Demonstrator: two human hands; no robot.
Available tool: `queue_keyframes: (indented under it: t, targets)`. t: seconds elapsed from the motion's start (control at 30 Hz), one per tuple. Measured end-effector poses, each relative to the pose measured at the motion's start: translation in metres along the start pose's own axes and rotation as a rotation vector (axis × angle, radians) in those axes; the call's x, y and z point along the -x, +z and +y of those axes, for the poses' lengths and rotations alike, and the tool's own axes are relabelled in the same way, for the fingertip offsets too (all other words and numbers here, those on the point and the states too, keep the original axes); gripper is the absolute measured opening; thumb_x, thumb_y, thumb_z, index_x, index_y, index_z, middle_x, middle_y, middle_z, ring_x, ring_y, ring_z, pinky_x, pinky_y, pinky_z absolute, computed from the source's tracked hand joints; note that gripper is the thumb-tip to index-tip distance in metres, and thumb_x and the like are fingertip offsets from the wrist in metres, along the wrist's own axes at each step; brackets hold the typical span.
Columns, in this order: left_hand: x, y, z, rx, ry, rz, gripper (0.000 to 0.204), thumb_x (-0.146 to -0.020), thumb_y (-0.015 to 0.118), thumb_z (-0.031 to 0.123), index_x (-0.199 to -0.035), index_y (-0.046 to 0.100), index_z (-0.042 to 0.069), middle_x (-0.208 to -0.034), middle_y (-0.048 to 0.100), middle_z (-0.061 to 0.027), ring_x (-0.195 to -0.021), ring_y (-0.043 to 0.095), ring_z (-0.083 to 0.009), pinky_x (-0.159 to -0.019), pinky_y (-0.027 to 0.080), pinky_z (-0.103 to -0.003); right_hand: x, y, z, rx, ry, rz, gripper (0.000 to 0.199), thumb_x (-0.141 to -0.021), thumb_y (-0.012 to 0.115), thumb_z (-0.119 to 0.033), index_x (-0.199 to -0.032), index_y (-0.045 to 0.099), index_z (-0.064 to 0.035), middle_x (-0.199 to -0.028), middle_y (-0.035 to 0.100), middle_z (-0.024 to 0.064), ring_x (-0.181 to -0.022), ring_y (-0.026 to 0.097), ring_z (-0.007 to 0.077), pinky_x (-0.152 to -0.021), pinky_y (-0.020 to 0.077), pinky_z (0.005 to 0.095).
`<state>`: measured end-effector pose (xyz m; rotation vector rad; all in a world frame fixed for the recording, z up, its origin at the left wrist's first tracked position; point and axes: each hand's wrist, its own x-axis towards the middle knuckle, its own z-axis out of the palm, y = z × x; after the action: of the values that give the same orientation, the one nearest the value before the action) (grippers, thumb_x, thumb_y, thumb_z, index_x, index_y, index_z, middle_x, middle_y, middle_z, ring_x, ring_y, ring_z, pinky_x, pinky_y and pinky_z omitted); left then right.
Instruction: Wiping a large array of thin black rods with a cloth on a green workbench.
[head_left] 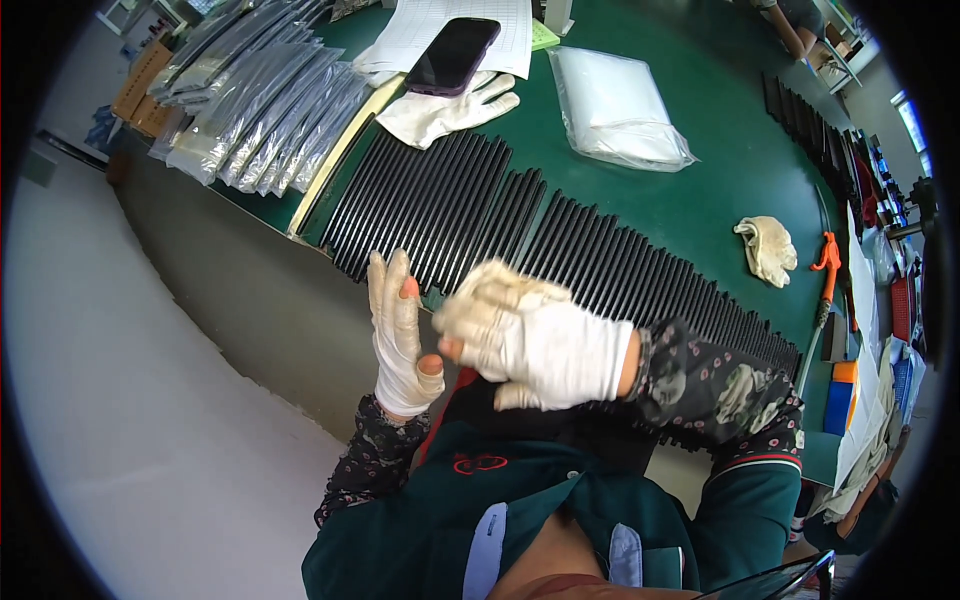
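Note:
My left hand (pixel 400 335), in a white glove with bare thumb and fingertip, is held up at the table's near edge. Its fingers are stretched out and it holds nothing. My right hand (pixel 545 345), gloved likewise, reaches across to the left in front of the rods. Its fingers are bent and blurred, and their undersides are hidden, so I cannot tell whether they grip anything. Just beyond both hands lies a long row of thin black rods (pixel 420 200), side by side on the green table (pixel 690 215). Narrow gaps split the row into groups.
Bagged flat parts (pixel 265 115) are piled at the far left. A phone (pixel 453 57) lies on a white glove (pixel 450 112) and paper sheets. Beyond the rods is a clear bag of white material (pixel 620 105). To the right are a crumpled glove (pixel 768 250) and an orange-handled tool (pixel 828 262).

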<state>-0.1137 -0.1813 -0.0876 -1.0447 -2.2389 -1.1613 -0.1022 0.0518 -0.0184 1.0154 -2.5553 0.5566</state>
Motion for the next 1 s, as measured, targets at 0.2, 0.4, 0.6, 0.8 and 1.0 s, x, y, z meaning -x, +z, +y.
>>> queue_keyframes:
  t: [0.2,0.4,0.6,0.8,1.0]
  targets:
    - [-0.009,0.000,0.004,-0.046,0.011,0.060,0.077,-0.096,0.014,0.063,-0.151,0.019,0.010,-0.150,0.030,-0.0228,-0.140,0.019,-0.0488,-0.113,0.014,-0.059,0.002,-0.001,0.033,0.152,0.170,-0.085,0.068,-0.088,0.048,-0.044,-0.136,0.042,0.0037,-0.138,0.046,0.0213,-0.126,0.046,0.0388,-0.106,0.0365,0.0439]
    - [-0.007,0.000,-0.003,0.000,-0.037,0.118,0.079,-0.095,0.015,0.065,-0.151,0.019,0.010,-0.151,0.028,-0.0228,-0.140,0.017,-0.0494,-0.113,0.015,-0.059,-0.020,0.006,0.034,0.082,0.073,-0.026,0.068,-0.083,0.053,-0.045,-0.129,0.048,0.0051,-0.132,0.051,0.0194,-0.120,0.051,0.0376,-0.105,0.0373,0.0423]
    - [-0.006,-0.004,-0.003,-0.010,-0.058,0.116,0.078,-0.095,0.015,0.066,-0.152,0.017,0.013,-0.151,0.028,-0.0229,-0.140,0.016,-0.0496,-0.113,0.013,-0.059,-0.021,0.049,-0.011,-0.402,-0.016,-0.020,0.049,-0.077,0.066,-0.039,-0.113,0.059,-0.0058,-0.118,0.057,0.0110,-0.108,0.053,0.0258,-0.095,0.0444,0.0348]
    - [0.000,-0.005,-0.007,-0.014,-0.083,0.173,0.079,-0.095,0.016,0.066,-0.152,0.016,0.012,-0.151,0.027,-0.0235,-0.141,0.014,-0.0501,-0.114,0.013,-0.058,-0.038,0.030,-0.014,-0.020,-0.009,-0.030,0.060,-0.075,0.066,-0.044,-0.121,0.058,-0.0057,-0.122,0.055,0.0142,-0.114,0.052,0.0285,-0.089,0.0478,0.0399]
    - [-0.002,-0.007,-0.010,-0.028,-0.080,0.219,0.080,-0.094,0.016,0.067,-0.152,0.015,0.012,-0.152,0.026,-0.0224,-0.141,0.013,-0.0499,-0.114,0.014,-0.057,-0.047,0.038,0.008,0.176,0.116,0.018,0.070,-0.075,0.068,-0.040,-0.124,0.051,0.0082,-0.129,0.048,0.0256,-0.123,0.046,0.0385,-0.108,0.0329,0.0442]
